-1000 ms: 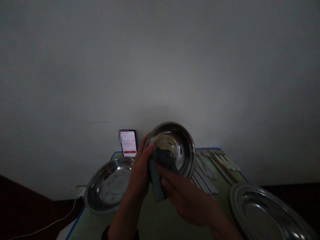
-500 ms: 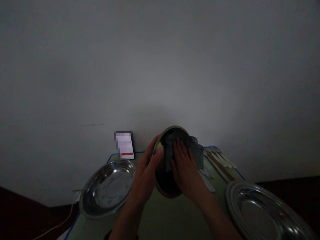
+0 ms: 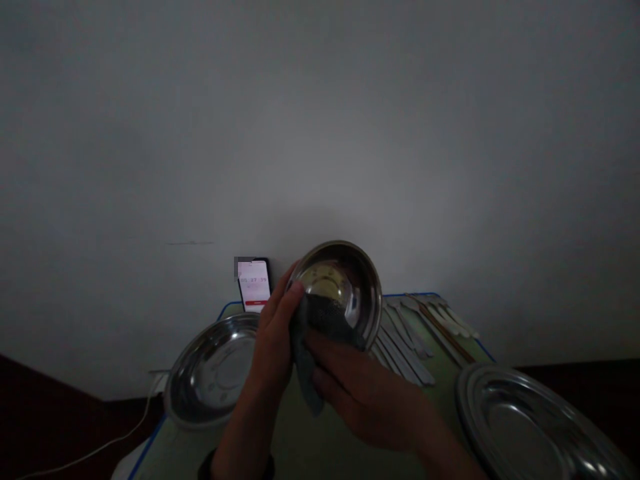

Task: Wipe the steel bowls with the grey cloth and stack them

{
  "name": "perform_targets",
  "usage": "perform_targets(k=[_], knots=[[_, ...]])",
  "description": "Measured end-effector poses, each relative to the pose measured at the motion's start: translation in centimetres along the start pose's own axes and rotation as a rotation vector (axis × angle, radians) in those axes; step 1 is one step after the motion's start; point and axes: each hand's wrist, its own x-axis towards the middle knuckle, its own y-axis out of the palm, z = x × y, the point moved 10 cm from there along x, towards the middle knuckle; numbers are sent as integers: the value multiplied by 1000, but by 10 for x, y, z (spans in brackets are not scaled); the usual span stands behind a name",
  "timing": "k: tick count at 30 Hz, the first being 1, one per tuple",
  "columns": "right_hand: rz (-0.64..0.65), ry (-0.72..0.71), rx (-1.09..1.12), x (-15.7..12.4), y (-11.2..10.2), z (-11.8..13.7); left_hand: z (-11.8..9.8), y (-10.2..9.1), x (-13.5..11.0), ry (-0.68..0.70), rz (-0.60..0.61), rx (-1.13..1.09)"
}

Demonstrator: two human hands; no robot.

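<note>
A steel bowl [image 3: 345, 280] is held up over the table, its inside tilted toward me. My left hand [image 3: 275, 340] grips its left rim, thumb on the edge. My right hand [image 3: 365, 393] is closed on a grey cloth [image 3: 320, 320], pressed against the lower inside of the bowl, with a fold hanging down between my hands.
A second steel bowl [image 3: 213, 370] sits on the green table [image 3: 330, 447] at the left, a wide steel plate [image 3: 525, 427] at the right. Several spoons and chopsticks [image 3: 420, 333] lie behind the bowl. A lit phone [image 3: 254, 285] leans on the wall; a white cable [image 3: 100, 447] trails left.
Half a second ago my right hand and the cloth covered the upper inside of the bowl. They have slid down to the lower rim, and the bowl's shiny inside shows again.
</note>
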Motion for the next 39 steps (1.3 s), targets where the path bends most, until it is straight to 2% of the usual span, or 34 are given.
perform_targets(k=[3,5,7,11,16,19,22,25,29,32,34,37,39], knots=[[23,122,-116,-2,9,-17,-11,-4,3,102,-11,113],[46,219,-220,-4,14,-35,-11,-5,4,114,-4,134],[20,298,-347,-6,11,-54,-8,-8,4,93,-16,102],[-189,373,-587,-9,-15,-74,-4,-9,3,37,-23,30],[-453,313,-720,-11,-35,-71,3,1,1,-11,93,-53],[-617,316,-717,-18,-53,-75,17,11,-3,-109,187,-70],[-740,288,-649,-28,-74,-80,28,38,-15,-172,415,39],[-727,160,-573,-30,-84,-72,30,53,-24,-177,533,116],[-671,-20,-595,-28,-75,-41,27,57,-28,-174,585,191],[-786,21,-642,-33,-77,-35,20,57,-30,-153,603,217],[-870,81,-640,-40,-84,-41,13,56,-29,-121,599,196],[-975,212,-563,-50,-102,-64,5,53,-26,-60,576,105],[-1032,335,-441,-56,-112,-85,-1,46,-20,26,499,39]])
